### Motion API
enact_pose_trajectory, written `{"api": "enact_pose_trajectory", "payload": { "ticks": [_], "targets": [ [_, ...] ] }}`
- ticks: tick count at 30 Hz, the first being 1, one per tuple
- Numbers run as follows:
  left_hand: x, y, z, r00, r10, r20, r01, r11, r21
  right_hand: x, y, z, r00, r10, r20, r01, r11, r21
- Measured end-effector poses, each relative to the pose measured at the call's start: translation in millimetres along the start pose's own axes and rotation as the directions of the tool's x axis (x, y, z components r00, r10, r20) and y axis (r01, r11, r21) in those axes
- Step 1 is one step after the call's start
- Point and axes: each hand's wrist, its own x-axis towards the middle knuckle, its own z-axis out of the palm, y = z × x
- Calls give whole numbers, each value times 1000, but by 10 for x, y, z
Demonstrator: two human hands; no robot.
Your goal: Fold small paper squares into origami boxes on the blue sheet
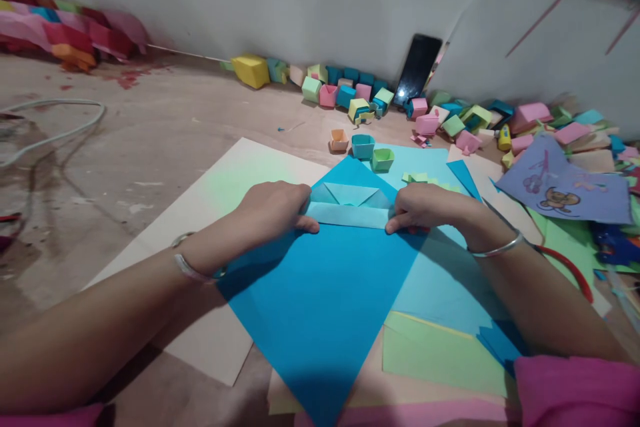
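A folded light-blue paper (349, 205) spans the space between my two hands, with a triangular flap along its top and a straight band along its lower edge. My left hand (283, 207) pinches its left end, thumb at the lower corner. At the opposite end my right hand (419, 208) grips the paper the same way, fingers curled. Beneath lies a large darker blue sheet (320, 287), turned with one corner toward me. Just beyond it stand small open paper boxes: an orange one (339, 140), a teal one (363, 145) and a green one (383, 159).
Several folded paper pieces (346, 97) line the wall, where a phone (419, 67) leans. Cream sheets (200, 340) lie at left, light-green paper (440, 353) at right. Red-handled scissors (570, 270) rest beside my right forearm, near a purple drawn-on paper (567, 180). A white cable (55, 104) curls at far left.
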Motion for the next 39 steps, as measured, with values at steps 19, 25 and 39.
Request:
{"api": "enact_pose_trajectory", "payload": {
  "ticks": [19,25,39],
  "targets": [
    [21,5,-51,999,-42,32,40,998,47,-10,34,25,999,-33,-43,35,999,27],
    [27,-145,-119,991,-85,106,85,996,8,-12,70,26,996,-83,-13,84,987,138],
    [44,-269,-161,990,-42,132,46,998,-31,-247,-40,1,851,-120,-512,159,987,32]
  ]
}}
